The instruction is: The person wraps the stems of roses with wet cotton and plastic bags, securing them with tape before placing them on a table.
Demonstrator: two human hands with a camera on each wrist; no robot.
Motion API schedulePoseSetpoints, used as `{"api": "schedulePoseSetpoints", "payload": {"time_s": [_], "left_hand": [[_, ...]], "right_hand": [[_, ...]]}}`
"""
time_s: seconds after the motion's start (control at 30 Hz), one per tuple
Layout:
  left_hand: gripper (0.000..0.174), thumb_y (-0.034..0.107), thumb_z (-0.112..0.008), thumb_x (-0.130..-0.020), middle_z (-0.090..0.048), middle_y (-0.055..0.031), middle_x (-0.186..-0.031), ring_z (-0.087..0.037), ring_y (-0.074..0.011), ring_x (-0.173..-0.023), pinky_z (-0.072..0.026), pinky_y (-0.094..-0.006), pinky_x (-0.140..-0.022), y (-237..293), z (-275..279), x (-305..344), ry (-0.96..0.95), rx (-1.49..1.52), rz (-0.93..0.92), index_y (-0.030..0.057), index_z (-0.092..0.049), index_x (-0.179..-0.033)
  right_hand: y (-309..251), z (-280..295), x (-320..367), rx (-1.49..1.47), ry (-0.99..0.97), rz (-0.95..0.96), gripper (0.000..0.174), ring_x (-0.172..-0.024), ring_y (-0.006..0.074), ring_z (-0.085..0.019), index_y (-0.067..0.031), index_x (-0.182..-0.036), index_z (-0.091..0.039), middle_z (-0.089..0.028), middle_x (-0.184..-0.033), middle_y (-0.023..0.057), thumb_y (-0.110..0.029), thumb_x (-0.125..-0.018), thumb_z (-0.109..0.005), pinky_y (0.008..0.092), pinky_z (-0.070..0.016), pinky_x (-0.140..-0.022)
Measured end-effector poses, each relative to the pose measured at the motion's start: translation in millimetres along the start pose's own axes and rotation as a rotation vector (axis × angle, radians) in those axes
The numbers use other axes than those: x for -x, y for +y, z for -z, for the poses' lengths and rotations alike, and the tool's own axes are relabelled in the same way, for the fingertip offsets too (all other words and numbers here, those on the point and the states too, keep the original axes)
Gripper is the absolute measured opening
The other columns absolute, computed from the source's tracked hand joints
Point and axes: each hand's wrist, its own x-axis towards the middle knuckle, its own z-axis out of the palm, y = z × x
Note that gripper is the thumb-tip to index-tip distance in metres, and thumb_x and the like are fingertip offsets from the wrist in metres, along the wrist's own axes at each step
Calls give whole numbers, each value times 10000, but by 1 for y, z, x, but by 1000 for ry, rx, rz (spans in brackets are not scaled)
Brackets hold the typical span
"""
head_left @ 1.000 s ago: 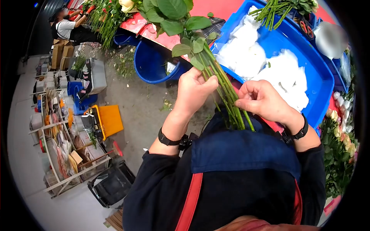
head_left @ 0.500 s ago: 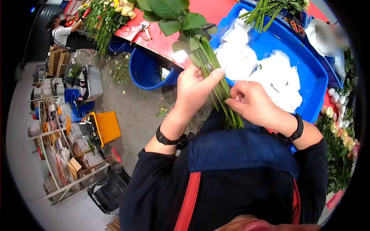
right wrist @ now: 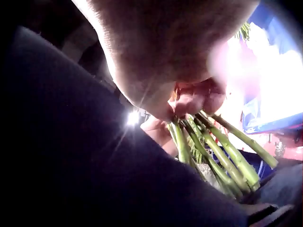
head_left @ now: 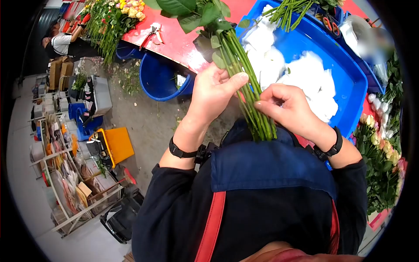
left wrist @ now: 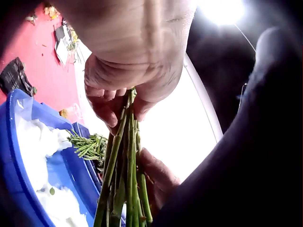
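Note:
A bundle of green flower stems [head_left: 251, 102], long and leafy at the top, slants across the front of the body in the head view. My left hand [head_left: 214, 91] grips it at mid-length, thumb laid over the front. Lower down, my right hand [head_left: 288, 105] has curled fingers and pinches stems at the bundle's right side between thumb and forefinger. The right wrist view shows the cut ends of the stems [right wrist: 227, 161] fanning out below that hand. Large dark leaves [head_left: 209, 17] hang above the left hand; the blooms are out of view.
A blue tray [head_left: 360, 91] with white wads [head_left: 312, 74] stands on the red table, beside another bunch of stems [head_left: 288, 15]. Red-handled pruning shears [head_left: 152, 37] lie near the edge. Below are a blue bucket [head_left: 163, 98] and a yellow crate [head_left: 120, 144]. Another person [head_left: 61, 39] works far left.
The view has shifted, so the table, bucket and shears show differently. A stem end that stuck out to the right now lies closer to the others. Both hands stay on the bundle.

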Motion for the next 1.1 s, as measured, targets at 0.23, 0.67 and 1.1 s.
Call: {"api": "schedulePoseSetpoints", "payload": {"time_s": [0.23, 0.67, 1.1], "left_hand": [[340, 1, -637, -850, -635, -95, -1054, -619, -148, -931, -511, -302, -830, -8, 0, -5, 15, 12, -129, -39, -514, -1165], [183, 41, -585, -876, -633, -86, -800, -613, -134, -557, -514, -272, -486, -50, -10, -42, 255, -139, -251, -33, -535, -1036], [360, 340, -540, -968, -627, -95, -966, -642, -206, -910, -533, -376, -797, -50, -3, -50, 36, 391, -72, 25, -519, -1141]], "right_hand": [[15, -7, -7, -310, -175, -40, 504, -843, 154, -603, 25, -1134, -558, -645, -944, 83, -191, -746, -795, 280, -486, -779], [49, -29, -18, 621, 385, 454, 606, -837, 373, -611, 15, -1359, -376, -572, -1016, 194, -196, -860, -646, 418, -512, -686], [73, -27, -6, 175, 224, 480, 601, -949, 308, -607, 34, -1351, -426, -592, -1072, 183, -111, -825, -677, 333, -479, -846]]}}
